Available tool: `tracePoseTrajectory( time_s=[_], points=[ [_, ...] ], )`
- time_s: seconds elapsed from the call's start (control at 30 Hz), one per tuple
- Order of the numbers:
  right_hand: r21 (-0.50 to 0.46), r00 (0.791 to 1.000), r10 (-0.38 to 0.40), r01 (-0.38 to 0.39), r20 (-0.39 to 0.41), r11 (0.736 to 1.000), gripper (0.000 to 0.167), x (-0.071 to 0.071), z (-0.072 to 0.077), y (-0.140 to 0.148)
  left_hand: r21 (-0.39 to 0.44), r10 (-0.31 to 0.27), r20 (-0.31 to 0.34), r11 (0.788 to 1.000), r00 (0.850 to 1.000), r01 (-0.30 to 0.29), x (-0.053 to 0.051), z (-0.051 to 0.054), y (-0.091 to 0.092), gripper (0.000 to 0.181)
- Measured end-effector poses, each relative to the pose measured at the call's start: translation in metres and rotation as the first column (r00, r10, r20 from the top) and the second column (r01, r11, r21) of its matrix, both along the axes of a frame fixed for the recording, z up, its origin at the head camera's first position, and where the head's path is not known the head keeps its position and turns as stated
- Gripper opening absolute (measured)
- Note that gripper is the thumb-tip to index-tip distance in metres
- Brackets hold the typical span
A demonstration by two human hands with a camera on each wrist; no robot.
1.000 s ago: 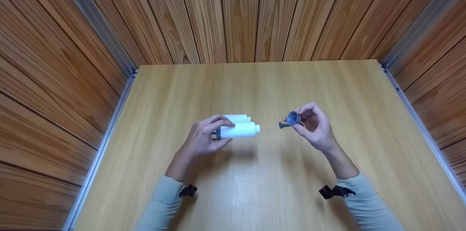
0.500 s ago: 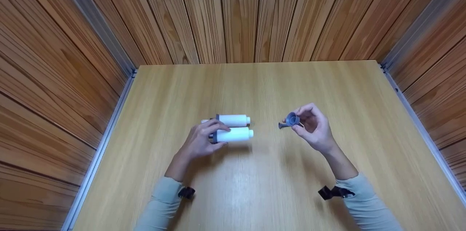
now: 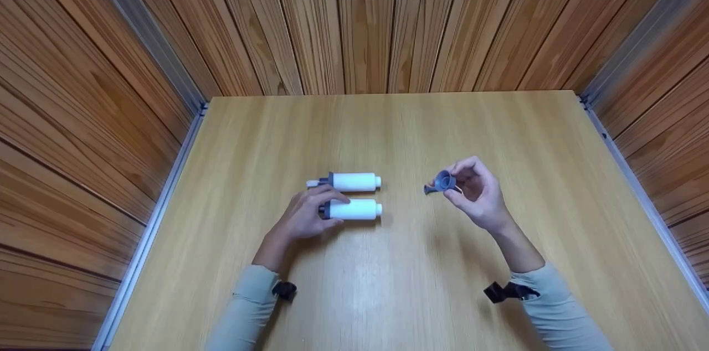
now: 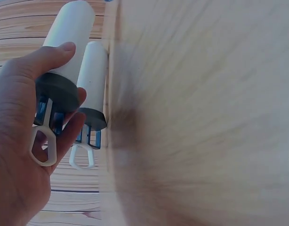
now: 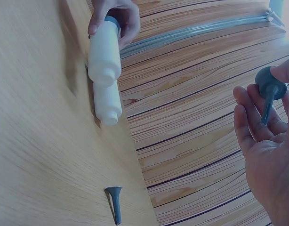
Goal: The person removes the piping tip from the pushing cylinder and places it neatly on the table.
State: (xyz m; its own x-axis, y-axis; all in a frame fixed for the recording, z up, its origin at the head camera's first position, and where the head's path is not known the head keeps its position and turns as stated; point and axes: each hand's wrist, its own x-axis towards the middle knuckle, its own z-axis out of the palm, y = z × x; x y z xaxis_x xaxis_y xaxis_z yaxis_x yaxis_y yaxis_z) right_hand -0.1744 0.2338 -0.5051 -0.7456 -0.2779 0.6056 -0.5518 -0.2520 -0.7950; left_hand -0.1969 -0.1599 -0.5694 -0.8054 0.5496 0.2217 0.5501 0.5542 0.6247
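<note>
My left hand [image 3: 307, 215] grips a white syringe-like tube [image 3: 357, 209] around its dark collar end, thumb on the barrel in the left wrist view. A white ring handle [image 4: 44, 150] sticks out behind the collar. Its small tip points right. A second, matching tube [image 3: 354, 182] lies parallel just beyond it. On the right, my right hand [image 3: 482, 193] pinches a dark blue-grey, funnel-like nozzle [image 5: 269, 84], cup end toward the head camera. Another small nozzle [image 5: 115, 202] with a flared end lies on the table, partly hidden by the held one in the head view.
The wooden table [image 3: 388, 135] is walled by planks [image 3: 365, 24] at the back and both sides. Metal rails [image 3: 149, 235] run along its side edges.
My left hand has brought its tube lower and slightly left, toward the person, so the gap to the far tube has opened up. The right hand has barely moved.
</note>
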Motion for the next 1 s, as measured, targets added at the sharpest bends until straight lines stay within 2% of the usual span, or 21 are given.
tracePoseTrajectory(
  time_s=[0.13, 0.5, 0.83, 1.0],
  points=[
    [0.011, 1.000, -0.015, 0.015, 0.000, 1.000, 0.030, 0.0009, -0.0001, -0.0001, -0.024, 0.007, 0.058, 1.000, 0.998, -0.006, 0.0000, -0.0028, -0.0007, 0.038],
    [0.005, 1.000, -0.017, 0.017, 0.011, 1.000, 0.031, 0.0022, -0.0003, -0.0013, -0.048, 0.011, 0.146, 0.999, 0.989, -0.004, -0.0019, -0.0082, -0.0001, 0.039],
    [0.016, 1.000, -0.018, 0.018, 0.000, 1.000, 0.031, 0.0022, 0.0005, -0.0009, -0.027, 0.017, 0.194, 1.000, 0.981, -0.012, -0.0029, -0.0101, -0.0017, 0.041],
    [0.006, 1.000, -0.021, 0.021, -0.008, 1.000, 0.033, 0.0013, -0.0006, -0.0010, -0.035, 0.016, 0.194, 0.999, 0.981, -0.010, -0.0030, -0.0096, -0.0006, 0.041]
  ],
)
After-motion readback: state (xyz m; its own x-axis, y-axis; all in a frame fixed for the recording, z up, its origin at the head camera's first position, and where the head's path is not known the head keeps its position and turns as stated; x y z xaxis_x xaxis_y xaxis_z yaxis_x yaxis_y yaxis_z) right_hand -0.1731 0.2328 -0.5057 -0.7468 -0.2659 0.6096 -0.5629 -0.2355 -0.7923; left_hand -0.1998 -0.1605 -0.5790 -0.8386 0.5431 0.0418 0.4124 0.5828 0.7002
